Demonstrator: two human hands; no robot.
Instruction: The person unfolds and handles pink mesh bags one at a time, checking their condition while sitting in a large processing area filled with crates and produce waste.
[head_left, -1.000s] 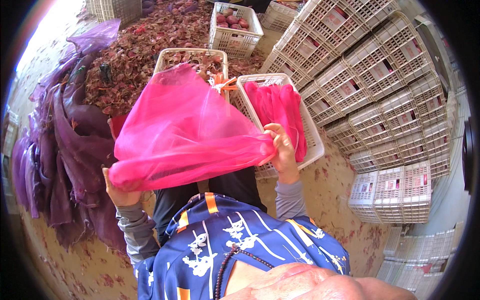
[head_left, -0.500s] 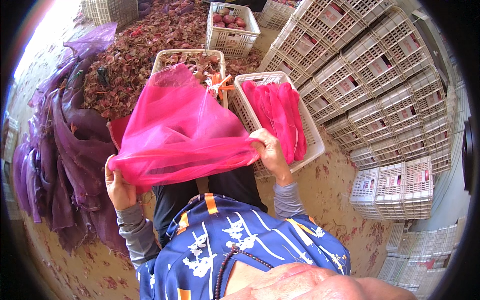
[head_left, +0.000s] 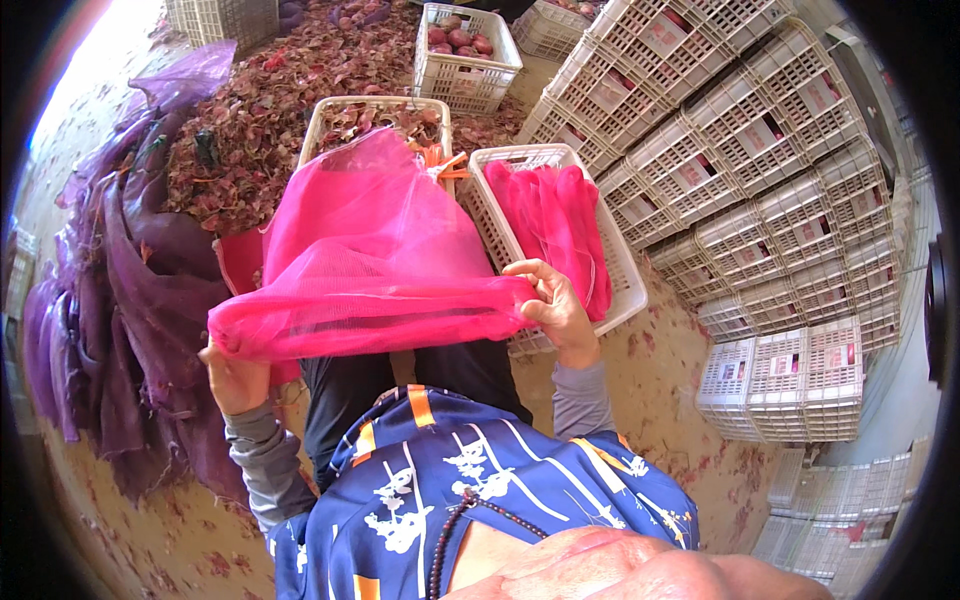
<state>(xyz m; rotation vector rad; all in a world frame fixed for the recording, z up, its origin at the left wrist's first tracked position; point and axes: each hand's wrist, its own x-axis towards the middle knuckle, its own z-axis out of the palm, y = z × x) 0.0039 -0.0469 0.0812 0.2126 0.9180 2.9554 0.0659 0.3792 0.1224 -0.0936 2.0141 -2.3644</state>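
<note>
A bright pink mesh bag (head_left: pixel 370 245) is spread wide over my lap, its near edge gathered into a thick fold between my hands. My left hand (head_left: pixel 238 378) grips the fold's left corner; the cloth covers its fingertips. At the right end, my right hand (head_left: pixel 560 312) pinches the edge between thumb and fingers. The bag's far end lies over a white plastic crate (head_left: pixel 448 125) holding dry onion skins. Beside my right hand stands another white crate (head_left: pixel 628 280) with a pile of folded pink mesh bags (head_left: pixel 560 225). Orange ties (head_left: pixel 440 165) lie at the crate's near right corner.
Purple mesh netting (head_left: pixel 150 300) is heaped at the left, next to a broad pile of onion skins (head_left: pixel 240 140). Farther back is a crate of red onions (head_left: pixel 465 75). Stacked white crates (head_left: pixel 720 160) rise along the right, with more crates (head_left: pixel 785 380) below them.
My hands have drawn slightly farther apart, stretching the bag's near edge wider. That edge is straighter and now covers more of the left fingers. The bag overlaps the orange ties more.
</note>
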